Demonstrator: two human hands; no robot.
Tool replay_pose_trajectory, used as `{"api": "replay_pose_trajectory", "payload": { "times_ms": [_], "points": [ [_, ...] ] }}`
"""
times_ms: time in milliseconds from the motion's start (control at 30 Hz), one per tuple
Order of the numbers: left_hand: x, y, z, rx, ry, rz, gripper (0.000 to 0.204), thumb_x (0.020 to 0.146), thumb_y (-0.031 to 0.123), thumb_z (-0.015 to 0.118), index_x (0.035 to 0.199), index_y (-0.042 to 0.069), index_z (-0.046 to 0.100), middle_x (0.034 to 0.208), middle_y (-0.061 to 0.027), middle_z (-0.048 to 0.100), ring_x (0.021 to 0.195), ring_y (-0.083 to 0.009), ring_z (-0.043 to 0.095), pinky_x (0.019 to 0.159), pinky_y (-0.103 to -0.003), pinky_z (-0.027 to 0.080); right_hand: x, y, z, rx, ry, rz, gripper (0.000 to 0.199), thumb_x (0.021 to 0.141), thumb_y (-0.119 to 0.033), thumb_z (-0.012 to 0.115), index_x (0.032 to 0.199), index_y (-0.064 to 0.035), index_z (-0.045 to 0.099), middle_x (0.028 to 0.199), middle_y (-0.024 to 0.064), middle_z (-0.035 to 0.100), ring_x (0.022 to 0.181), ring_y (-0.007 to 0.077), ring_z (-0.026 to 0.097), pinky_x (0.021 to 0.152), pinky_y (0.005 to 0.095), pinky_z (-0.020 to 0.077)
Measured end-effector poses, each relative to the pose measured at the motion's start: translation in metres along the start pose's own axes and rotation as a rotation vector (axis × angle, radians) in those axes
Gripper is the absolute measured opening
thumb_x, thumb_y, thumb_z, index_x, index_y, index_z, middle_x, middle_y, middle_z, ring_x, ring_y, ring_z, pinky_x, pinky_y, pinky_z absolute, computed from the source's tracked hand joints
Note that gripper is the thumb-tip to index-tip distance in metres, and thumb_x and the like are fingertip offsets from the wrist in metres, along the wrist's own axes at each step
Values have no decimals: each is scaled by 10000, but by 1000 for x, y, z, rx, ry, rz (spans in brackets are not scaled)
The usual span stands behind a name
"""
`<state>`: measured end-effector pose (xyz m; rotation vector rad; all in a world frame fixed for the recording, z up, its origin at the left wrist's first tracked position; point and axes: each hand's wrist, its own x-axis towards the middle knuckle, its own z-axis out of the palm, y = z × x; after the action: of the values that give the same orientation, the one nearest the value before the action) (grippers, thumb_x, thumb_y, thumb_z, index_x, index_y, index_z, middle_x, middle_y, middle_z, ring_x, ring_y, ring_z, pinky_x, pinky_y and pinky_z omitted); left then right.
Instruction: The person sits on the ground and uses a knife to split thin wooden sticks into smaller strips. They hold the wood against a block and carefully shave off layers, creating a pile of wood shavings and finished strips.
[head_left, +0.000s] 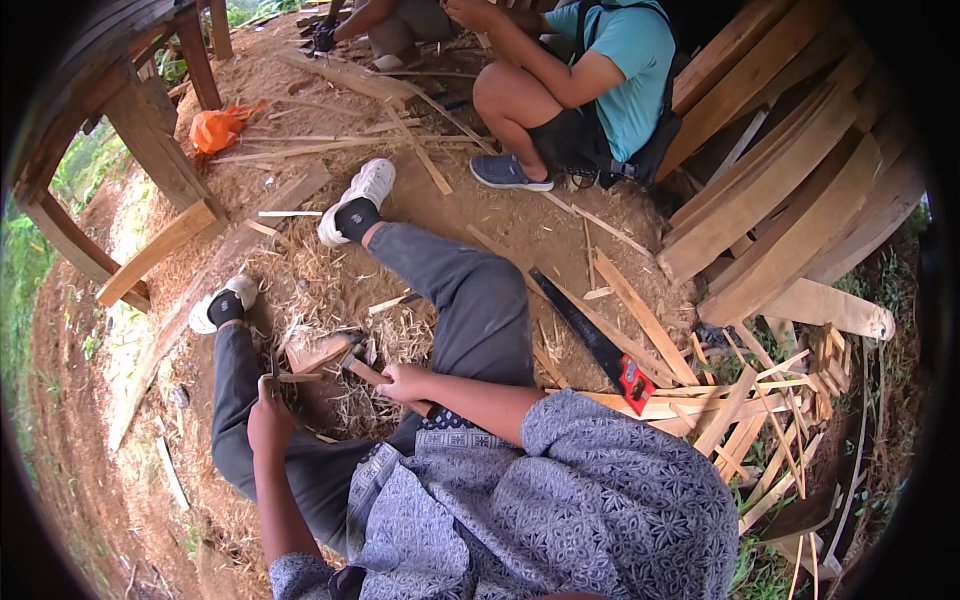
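Observation:
My right hand [405, 384] is closed around the wooden handle of a hammer [368, 373], its metal head pointing left between my legs. Upright in my closed left hand [269, 420] is a narrow dark blade-like tool [275, 365]; its exact kind is too small to make out. Just beyond the hands a wood block [318, 353] lies among shavings, close to the hammer head. A short wood strip [300, 378] extends beside the left hand's fingers; whether they touch it I cannot tell.
A handsaw [582, 330] with a red handle lies right of my legs, by a heap of split wood strips [740, 410]. Planks [780, 190] lean at the right. Ahead crouches a person in a turquoise shirt [632, 80]. An orange bag [212, 130] lies far left.

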<state>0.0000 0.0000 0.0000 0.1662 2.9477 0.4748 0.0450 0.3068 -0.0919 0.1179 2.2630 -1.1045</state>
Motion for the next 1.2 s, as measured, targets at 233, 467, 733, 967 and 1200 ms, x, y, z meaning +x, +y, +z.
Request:
{"api": "replay_pose_trajectory", "payload": {
  "times_ms": [233,467,733,967,1200],
  "points": [
    [10,11,2,-16,32,28,335,1032,240,480,1308,58,533,809,-278,685,735,-481,658,622,-593,491,5,5,-8,-18,11,3,569,892,-485,694,1247,-40,681,1083,200,742,1003,325,718,879,418,536],
    [6,20,-6,-39,90,68,254,1005,249,550,1204,100,604,831,-236,708,766,-455,683,632,-571,515,4,-2,-11,-31,9,8,574,894,-486,693,1249,-35,679,1089,202,742,1005,323,718,878,413,538],
    [3,27,-7,-77,96,89,255,1004,244,550,1205,99,613,870,-253,706,794,-450,686,680,-560,529,4,-1,-12,-26,-7,2,602,890,-518,684,1266,-49,674,1087,194,742,999,315,719,875,410,535],
    [-4,30,8,-765,-200,-276,324,1006,105,517,1324,59,476,848,-195,690,556,-303,695,487,-420,560,6,10,-11,2,-5,18,572,888,-501,685,1260,-67,688,1087,191,743,1007,326,715,881,418,536],
    [-4,34,36,-1266,-193,-276,489,1005,72,540,1454,122,355,974,-157,662,639,-235,694,525,-351,588,-29,-45,-8,72,377,-363,377,944,-309,699,1217,-48,691,1067,144,714,996,261,706,881,361,548]
  ]
}}
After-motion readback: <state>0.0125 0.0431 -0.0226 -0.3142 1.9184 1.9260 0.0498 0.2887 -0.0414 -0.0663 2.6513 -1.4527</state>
